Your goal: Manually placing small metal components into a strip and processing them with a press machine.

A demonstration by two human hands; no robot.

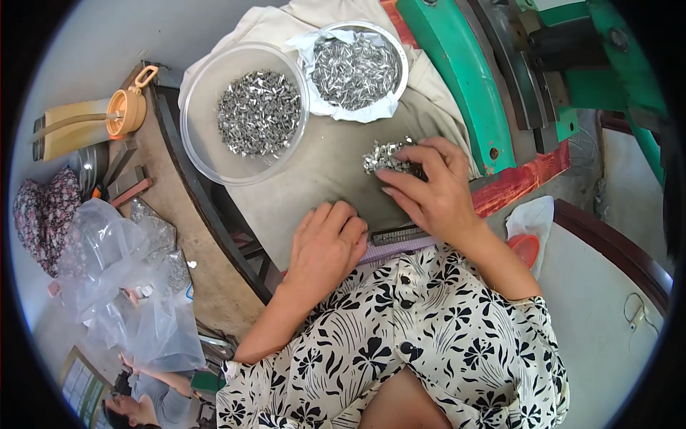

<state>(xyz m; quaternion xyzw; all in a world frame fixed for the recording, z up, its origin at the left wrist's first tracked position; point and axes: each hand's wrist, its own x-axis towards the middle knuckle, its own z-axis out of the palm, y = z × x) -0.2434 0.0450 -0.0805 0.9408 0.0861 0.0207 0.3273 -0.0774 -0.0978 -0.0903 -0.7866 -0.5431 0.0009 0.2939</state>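
Observation:
My right hand (437,182) reaches over a small pile of shiny metal pieces (382,154) on the cloth, thumb and fingers apart at the pile's edge. Closed, with its fingers curled, my left hand (329,239) rests on the cloth-covered surface (275,214); whatever it may hold is hidden. Between my hands, close to my body, lies a dark ribbed strip (398,234). A clear round tub (193,129) at the far left contains many small grey metal pieces (259,114). Beside it, a lined round bowl (404,68) has slender silvery metal pieces (355,70) in it.
A green machine (464,86) stands at the right above a red board (518,182). To the left, a wooden table (207,275) carries clear plastic bags (121,279) and an orange-lidded container (127,111). Another person (161,397) is at the lower left.

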